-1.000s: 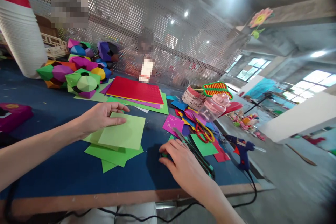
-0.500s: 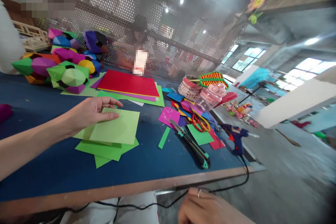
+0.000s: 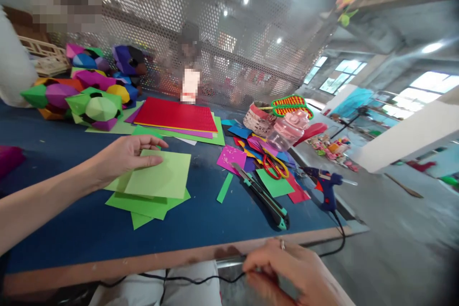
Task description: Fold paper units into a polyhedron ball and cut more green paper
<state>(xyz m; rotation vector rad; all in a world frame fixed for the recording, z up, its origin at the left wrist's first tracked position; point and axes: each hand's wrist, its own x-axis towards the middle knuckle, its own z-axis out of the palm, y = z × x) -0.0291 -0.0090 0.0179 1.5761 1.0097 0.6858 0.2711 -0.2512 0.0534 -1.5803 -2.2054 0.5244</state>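
My left hand [image 3: 127, 158] is closed on a pale green paper square [image 3: 161, 177], thumb on its face and fingers at its upper edge. Beneath it, other green paper squares [image 3: 139, 208] lie fanned out on the blue table. My right hand [image 3: 287, 267], with a ring on one finger, is at the table's front edge. Its fingers are curled together and partly blurred; what they hold, if anything, I cannot make out. A black cord [image 3: 201, 281] passes beside or behind it. Beyond it lies a utility knife [image 3: 263, 198], its blade end pointing away.
Faceted paper balls [image 3: 102, 107] sit at the back left. Coloured sheets [image 3: 175, 114] are stacked near the perforated screen. Scissors [image 3: 272, 167], paper scraps [image 3: 274, 184], a pink bottle [image 3: 289, 131] and a glue gun [image 3: 326, 186] occupy the right side.
My right hand has risen from below the table to its front edge. My left hand keeps its grip on the pale green square. The view has shifted slightly.
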